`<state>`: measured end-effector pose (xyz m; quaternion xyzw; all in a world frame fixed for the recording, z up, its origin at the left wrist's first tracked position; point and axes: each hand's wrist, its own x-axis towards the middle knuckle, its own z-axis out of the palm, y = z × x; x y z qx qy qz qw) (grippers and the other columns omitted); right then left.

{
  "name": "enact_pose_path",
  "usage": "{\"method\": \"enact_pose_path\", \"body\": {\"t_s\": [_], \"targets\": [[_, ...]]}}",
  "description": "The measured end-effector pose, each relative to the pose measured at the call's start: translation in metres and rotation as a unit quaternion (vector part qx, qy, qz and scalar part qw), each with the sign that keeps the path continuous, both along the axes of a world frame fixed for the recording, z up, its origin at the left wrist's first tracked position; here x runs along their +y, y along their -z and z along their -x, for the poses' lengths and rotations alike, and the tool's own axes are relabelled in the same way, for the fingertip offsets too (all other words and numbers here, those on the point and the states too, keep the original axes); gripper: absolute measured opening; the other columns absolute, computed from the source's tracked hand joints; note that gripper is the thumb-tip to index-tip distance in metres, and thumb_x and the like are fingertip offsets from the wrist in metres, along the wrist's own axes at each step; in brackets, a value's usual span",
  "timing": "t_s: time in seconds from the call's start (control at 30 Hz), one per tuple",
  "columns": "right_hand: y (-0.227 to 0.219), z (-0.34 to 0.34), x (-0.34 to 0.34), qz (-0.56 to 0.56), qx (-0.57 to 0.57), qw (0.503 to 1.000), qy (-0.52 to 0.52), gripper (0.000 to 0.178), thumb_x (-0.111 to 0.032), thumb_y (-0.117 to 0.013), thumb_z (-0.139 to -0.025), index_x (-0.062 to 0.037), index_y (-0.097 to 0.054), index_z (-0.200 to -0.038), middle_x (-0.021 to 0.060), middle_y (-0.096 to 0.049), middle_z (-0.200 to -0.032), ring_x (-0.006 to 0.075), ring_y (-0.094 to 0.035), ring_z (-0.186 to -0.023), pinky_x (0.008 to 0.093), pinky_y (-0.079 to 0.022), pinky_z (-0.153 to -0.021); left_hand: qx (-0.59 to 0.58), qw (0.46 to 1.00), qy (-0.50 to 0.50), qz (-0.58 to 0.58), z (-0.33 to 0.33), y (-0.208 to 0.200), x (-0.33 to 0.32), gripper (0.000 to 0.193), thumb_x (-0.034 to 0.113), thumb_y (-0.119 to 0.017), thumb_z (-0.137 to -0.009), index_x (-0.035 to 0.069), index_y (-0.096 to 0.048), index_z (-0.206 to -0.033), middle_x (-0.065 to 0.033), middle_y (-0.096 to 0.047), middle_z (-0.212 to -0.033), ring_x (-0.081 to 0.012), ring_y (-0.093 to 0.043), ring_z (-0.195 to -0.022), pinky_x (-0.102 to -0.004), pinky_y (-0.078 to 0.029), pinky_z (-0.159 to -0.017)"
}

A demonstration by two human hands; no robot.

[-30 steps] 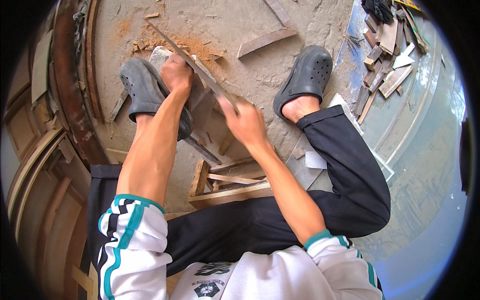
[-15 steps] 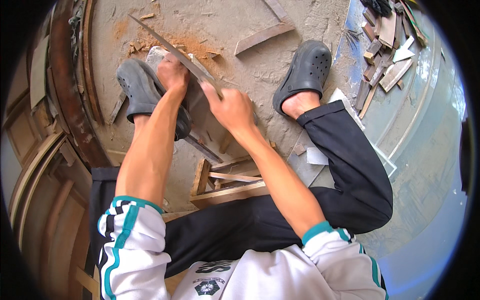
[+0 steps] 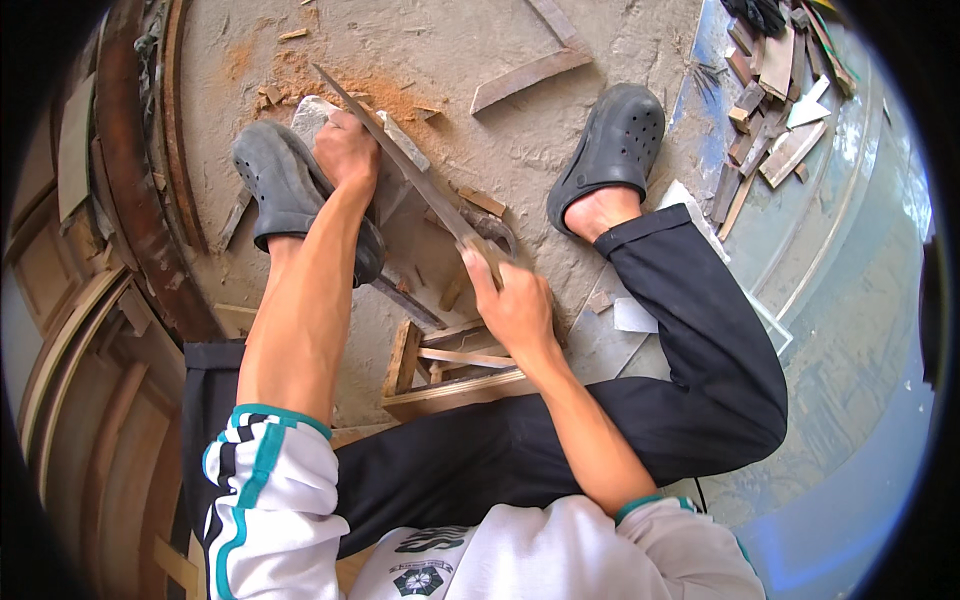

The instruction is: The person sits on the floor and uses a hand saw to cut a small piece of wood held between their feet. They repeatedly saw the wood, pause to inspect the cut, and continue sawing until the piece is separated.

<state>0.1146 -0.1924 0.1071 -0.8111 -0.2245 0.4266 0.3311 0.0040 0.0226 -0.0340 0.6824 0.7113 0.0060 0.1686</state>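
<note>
"Backward, toward the lap, the right hand and its handsaw have slid since half a second ago; the left hand hasn't shifted."

"How's each grip?"

"Right one's clamped on the handsaw's handle, thumb laid along it. Left one's curled down by a whitish block, just beside the left clog; I can't tell what it closes on."

"Why crouch over it like that?"

"My guess: hand and foot steady whatever's underneath, and the blade slants so the right arm can pull freely."

"Where's the handsaw, then?"

"Above the floor, between both feet, tip toward the floor's far-left corner, near scattered sawdust."

"And the rest?"

"Rough, dusty concrete. An open wooden frame sits at the near edge, a mitred strip toward the far edge, heaped offcuts at the far-right corner. Brown planks line the left edge."
</note>
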Motion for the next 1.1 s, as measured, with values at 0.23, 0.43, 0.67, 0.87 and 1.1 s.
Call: {"method": "enact_pose_path", "body": {"t_s": [0.23,0.43,0.67,0.87,1.1], "targets": [[0.015,-0.007,0.065,0.094,-0.015,0.991,-0.09,0.055,-0.05,-0.057,-0.094,0.0007,-0.073,-0.078,0.0271,-0.064,-0.067,0.043,-0.067,-0.067,0.0465,-0.053,-0.062,-0.047,0.998,0.031,0.03,-0.017,-0.025,-0.002,0.047,0.037,-0.045,-0.092,-0.002,-0.068,-0.084,-0.0264,-0.068,-0.093,-0.0474,-0.065,-0.089,-0.0514,-0.05,-0.082],[0.003,0.002,-0.009,-0.013,-0.006,1.0,0.014,0.067,-0.057,-0.053,-0.093,0.0045,-0.069,-0.071,0.0285,-0.063,-0.066,0.0458,-0.066,-0.065,0.0474,-0.053,-0.06,-0.04,0.998,-0.022,0.039,-0.008,-0.01,0.003,0.048,0.038,-0.044,-0.092,-0.002,-0.069,-0.084,-0.0267,-0.068,-0.093,-0.0488,-0.064,-0.088,-0.052,-0.049,-0.082],[0.018,-0.002,0.05,0.068,-0.038,0.994,-0.077,0.059,-0.049,-0.059,-0.093,0.0046,-0.07,-0.072,0.0266,-0.064,-0.067,0.0412,-0.067,-0.062,0.0457,-0.053,-0.058,-0.062,0.997,-0.039,0.032,-0.008,-0.009,0.0,0.054,0.039,-0.039,-0.092,-0.005,-0.07,-0.083,-0.0303,-0.066,-0.088,-0.0496,-0.063,-0.088,-0.0533,-0.047,-0.082],[0.007,0.008,0.003,0.044,0.0,0.999,-0.014,0.07,-0.059,-0.054,-0.092,0.0052,-0.068,-0.068,0.0295,-0.062,-0.065,0.0459,-0.065,-0.065,0.0484,-0.053,-0.061,-0.092,0.99,-0.096,0.048,-0.006,-0.009,0.001,0.055,0.041,-0.042,-0.091,-0.006,-0.07,-0.082,-0.0301,-0.067,-0.087,-0.0483,-0.065,-0.086,-0.0522,-0.048,-0.081],[0.001,-0.002,0.017,0.072,-0.006,0.996,-0.047,0.06,-0.051,-0.058,-0.093,0.0043,-0.069,-0.072,0.0282,-0.063,-0.066,0.0432,-0.066,-0.065,0.0463,-0.053,-0.061,-0.06,0.991,-0.111,0.053,-0.011,-0.017,0.004,0.054,0.042,-0.046,-0.088,-0.005,-0.072,-0.086,-0.0292,-0.067,-0.091,-0.0484,-0.065,-0.091,-0.051,-0.048,-0.083]]}}
